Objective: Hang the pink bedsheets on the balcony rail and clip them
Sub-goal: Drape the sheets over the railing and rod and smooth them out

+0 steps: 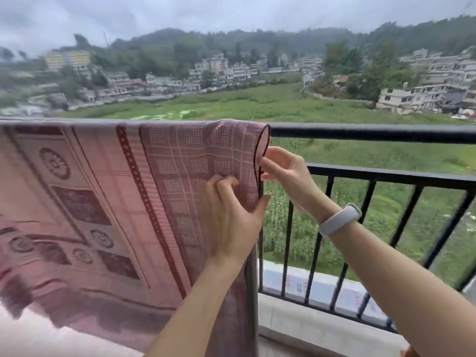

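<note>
A pink patterned bedsheet (pixel 103 191) hangs over the black balcony rail (pixel 360 132), covering its left part and falling toward the floor. The sheet's right edge, trimmed in dark red, lies near the middle of the view. My left hand (pixel 231 217) pinches that edge lower down, fingers curled into the fabric and thumb out to the right. My right hand (pixel 286 171) pinches the same edge higher up, just under the top rail. A pale wristband (pixel 340 219) sits on my right wrist. No clip is in view.
Right of the sheet the rail is bare, with vertical black bars (pixel 322 228) under a second crossbar. A concrete ledge (pixel 309 320) runs along the foot of the railing. Beyond lie a green field and hillside buildings.
</note>
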`<state>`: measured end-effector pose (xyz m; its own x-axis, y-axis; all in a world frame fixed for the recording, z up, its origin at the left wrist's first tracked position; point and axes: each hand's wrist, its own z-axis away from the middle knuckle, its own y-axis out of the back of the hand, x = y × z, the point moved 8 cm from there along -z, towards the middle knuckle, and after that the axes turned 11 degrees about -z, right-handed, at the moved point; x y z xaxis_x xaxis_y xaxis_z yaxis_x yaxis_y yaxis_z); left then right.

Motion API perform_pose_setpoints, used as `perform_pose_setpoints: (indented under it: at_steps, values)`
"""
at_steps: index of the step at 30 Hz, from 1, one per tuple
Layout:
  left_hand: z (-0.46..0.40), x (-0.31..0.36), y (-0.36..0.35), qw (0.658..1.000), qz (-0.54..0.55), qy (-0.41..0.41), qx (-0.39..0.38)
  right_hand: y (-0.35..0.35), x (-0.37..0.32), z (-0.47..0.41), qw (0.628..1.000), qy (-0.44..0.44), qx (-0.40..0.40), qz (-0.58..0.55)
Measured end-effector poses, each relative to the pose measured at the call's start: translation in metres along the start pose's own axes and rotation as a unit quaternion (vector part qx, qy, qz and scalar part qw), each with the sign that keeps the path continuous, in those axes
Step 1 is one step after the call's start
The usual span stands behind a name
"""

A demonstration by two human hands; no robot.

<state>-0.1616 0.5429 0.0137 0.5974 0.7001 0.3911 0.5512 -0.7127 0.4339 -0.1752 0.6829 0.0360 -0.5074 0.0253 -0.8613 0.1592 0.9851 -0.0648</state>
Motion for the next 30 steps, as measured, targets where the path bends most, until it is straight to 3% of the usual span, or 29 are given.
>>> perform_pose_setpoints:
  at_steps: [8, 12, 15, 18, 21, 23, 30]
  values:
    - [0.025, -0.018, -0.002, 0.999, 0.012, 0.007, 0.03, -0.002, 0.046, 0.013, 0.999, -0.027, -0.014, 0.015]
    - [0.049, -0.034, -0.004, 0.999, 0.009, 0.032, 0.021, -0.007, 0.079, 0.028, 0.996, -0.074, -0.058, 0.01]
    - [0.058, -0.044, -0.005, 0.992, 0.056, 0.111, -0.002, -0.004, 0.091, 0.032, 0.995, -0.072, -0.053, 0.034]
    - [0.064, -0.049, 0.008, 0.97, 0.086, 0.221, 0.052, 0.003, 0.092, 0.031, 0.997, -0.051, -0.032, 0.045]
    - [0.071, -0.037, 0.021, 0.964, 0.044, 0.235, 0.116, 0.003, 0.098, 0.03, 0.994, -0.057, -0.08, 0.054]
    - [0.078, -0.026, 0.024, 0.968, 0.008, 0.223, 0.118, 0.002, 0.102, 0.032, 0.99, -0.05, -0.113, 0.067]
    - [0.121, -0.015, 0.022, 0.963, -0.086, 0.233, 0.106, 0.012, 0.063, 0.018, 0.995, 0.071, -0.065, 0.015]
